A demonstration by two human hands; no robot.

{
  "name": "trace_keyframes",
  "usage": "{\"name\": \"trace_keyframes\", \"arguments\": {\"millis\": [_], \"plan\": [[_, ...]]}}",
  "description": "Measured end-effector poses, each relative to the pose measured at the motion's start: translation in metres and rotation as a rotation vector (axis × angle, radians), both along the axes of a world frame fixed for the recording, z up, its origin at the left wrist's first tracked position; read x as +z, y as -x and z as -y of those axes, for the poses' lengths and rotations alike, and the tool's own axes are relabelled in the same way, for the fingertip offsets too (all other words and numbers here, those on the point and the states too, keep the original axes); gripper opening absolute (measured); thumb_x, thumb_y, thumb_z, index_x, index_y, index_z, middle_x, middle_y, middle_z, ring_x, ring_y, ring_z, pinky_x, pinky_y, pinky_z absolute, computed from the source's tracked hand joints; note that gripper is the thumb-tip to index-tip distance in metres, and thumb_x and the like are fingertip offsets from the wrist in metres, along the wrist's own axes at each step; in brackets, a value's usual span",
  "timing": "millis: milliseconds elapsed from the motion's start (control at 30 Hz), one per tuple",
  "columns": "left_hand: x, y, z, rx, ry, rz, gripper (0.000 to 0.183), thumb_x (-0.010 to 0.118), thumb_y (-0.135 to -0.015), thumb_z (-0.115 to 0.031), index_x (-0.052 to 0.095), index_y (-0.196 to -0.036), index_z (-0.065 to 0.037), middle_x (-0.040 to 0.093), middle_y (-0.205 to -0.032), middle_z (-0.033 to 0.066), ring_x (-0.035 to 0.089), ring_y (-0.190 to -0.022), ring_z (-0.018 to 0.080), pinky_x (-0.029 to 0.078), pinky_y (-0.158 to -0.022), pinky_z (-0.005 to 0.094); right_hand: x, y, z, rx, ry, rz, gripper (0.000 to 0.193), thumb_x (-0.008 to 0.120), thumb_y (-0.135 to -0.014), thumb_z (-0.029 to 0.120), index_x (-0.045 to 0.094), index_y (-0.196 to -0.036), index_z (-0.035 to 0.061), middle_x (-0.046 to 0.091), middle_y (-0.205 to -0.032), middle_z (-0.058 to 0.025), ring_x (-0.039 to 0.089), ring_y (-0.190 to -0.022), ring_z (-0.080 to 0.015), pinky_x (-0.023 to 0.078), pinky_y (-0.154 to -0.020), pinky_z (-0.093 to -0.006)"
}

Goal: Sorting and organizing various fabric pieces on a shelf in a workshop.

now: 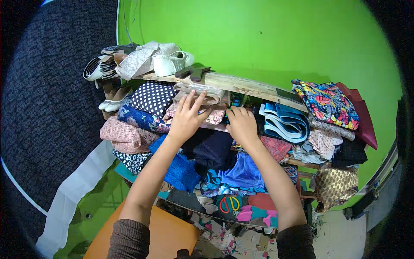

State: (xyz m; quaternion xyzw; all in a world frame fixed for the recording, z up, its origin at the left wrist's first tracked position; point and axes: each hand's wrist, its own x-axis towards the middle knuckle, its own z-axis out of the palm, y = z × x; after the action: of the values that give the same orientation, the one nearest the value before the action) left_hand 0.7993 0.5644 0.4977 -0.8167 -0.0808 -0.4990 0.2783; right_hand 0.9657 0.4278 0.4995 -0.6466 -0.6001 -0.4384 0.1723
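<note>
Folded fabrics fill the shelf in front of me. My left hand (188, 115) lies with spread fingers on a stack of a sheer beige fabric (211, 95) and a pale pink floral fabric (217, 115). Against the right edge of that stack, my right hand (242, 125) has bent fingers and seems to grip the folded fabric; its fingertips are partly hidden. Left of the stack sit a black-and-white polka-dot fabric (152, 98) and a blue floral fabric (140, 117). A rolled blue and white fabric (284, 123) is at the right.
A wooden top board (241, 86) carries white shoes (169, 64) and dark cut pieces (196, 72). Colourful printed fabric (327, 103) is piled at the right end. Scissors with red and yellow handles (229, 204) lie below. An orange surface (166, 231) stands near me; scraps litter the floor.
</note>
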Motion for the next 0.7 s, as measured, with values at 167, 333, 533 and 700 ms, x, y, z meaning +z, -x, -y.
{"name": "trace_keyframes", "arguments": {"millis": [167,333,533,700], "plan": [[0.012,-0.009,0.001,0.036,-0.012,0.009,0.019,0.065,-0.075,-0.021,0.069,-0.094,-0.023,0.049,-0.131,0.0093,0.039,-0.13,0.0378,0.022,-0.107,0.0651,-0.007,-0.017,-0.018,-0.055,-0.049,-0.007,0.031,0.061,-0.074,0.015,0.063,-0.102,0.0028,0.064,-0.11,-0.0144,0.062,-0.093,-0.0269,0.046,-0.086,-0.0408],[0.016,-0.018,-0.002,0.066,0.054,-0.028,0.014,0.066,-0.075,-0.02,0.064,-0.089,-0.018,0.052,-0.125,0.0047,0.035,-0.134,0.0376,0.016,-0.106,0.0698,-0.018,-0.007,-0.02,-0.227,-0.062,0.128,0.025,0.054,-0.078,0.009,0.067,-0.094,-0.0038,0.065,-0.106,-0.0194,0.065,-0.091,-0.0283,0.039,-0.1,-0.0453],[0.008,-0.029,0.004,0.068,0.07,-0.021,0.012,0.063,-0.079,-0.018,0.061,-0.09,-0.015,0.047,-0.14,-0.0019,0.032,-0.139,0.0282,0.017,-0.109,0.0654,-0.015,0.004,-0.008,-0.139,-0.076,0.043,0.02,0.055,-0.076,0.011,0.071,-0.079,-0.0015,0.068,-0.096,-0.0217,0.063,-0.096,-0.0343,0.016,-0.112,-0.0596],[0.005,-0.031,-0.004,0.084,0.096,0.051,0.014,0.063,-0.079,-0.024,0.06,-0.089,-0.015,0.049,-0.139,-0.0039,0.035,-0.137,0.0247,0.02,-0.11,0.0593,-0.014,0.025,-0.008,-0.095,-0.064,0.037,0.018,0.054,-0.076,0.011,0.069,-0.077,-0.0008,0.067,-0.084,-0.02,0.063,-0.1,-0.0344,0.018,-0.112,-0.0597]]}}
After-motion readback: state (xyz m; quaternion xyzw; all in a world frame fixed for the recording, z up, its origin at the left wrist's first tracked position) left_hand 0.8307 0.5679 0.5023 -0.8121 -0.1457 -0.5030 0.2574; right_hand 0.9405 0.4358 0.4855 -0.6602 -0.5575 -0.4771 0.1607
